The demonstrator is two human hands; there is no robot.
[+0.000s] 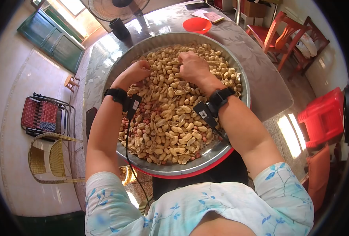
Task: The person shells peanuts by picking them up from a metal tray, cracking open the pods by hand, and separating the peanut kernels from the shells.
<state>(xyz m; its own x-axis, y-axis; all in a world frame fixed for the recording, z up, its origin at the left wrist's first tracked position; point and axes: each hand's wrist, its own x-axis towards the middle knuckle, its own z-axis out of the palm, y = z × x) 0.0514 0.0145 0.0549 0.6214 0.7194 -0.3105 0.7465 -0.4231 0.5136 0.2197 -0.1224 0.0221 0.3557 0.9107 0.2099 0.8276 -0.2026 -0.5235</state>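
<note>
A large round metal basin [245, 84] holds a heap of peanuts in their shells [178, 129]. Reddish shelled kernels [145, 114] and split shells lie among them, mostly on the left side. Over the far left part of the heap is my left hand [137, 72], its fingers curled together at the peanuts. My right hand [193, 67] is at the far middle of the heap, closed, with its fingertips turned down and hidden. What either hand pinches is too small or covered to make out. Both wrists wear black straps with small cabled boxes.
The basin rests on a grey patterned table [267, 94]. Behind it are a red bowl [197, 25], a black cup [119, 28] and a fan [117, 8]. Wooden chairs [278, 33] and red plastic stools [322, 116] stand right; a folded chair [44, 114] leans left.
</note>
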